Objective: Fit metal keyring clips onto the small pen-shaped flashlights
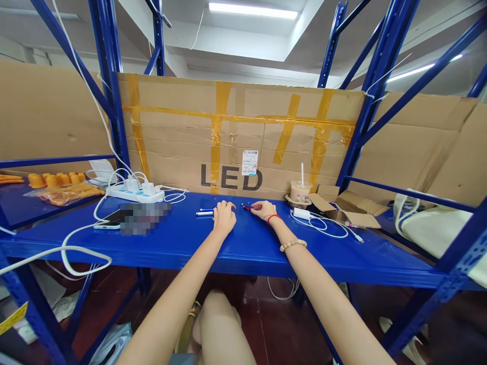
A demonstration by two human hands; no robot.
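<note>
Both my arms reach forward over the blue metal shelf (243, 248). My left hand (224, 215) rests on the shelf with its fingers curled, right beside a white pen with a blue cap (204, 213) and a blue pen (206, 209). My right hand (264, 209) lies further right, fingers pinched on a small red pen-like piece (247, 207). A red string and a bead bracelet (292, 245) ring my right wrist.
A white power strip (133, 192) with chargers and trailing white cables sits at the left, with a phone (110, 219) near it. At the right stand a drink cup with a straw (300, 191), a white charger (302, 213) and flattened cardboard boxes (352, 208). A taped cardboard sheet marked LED forms the back wall.
</note>
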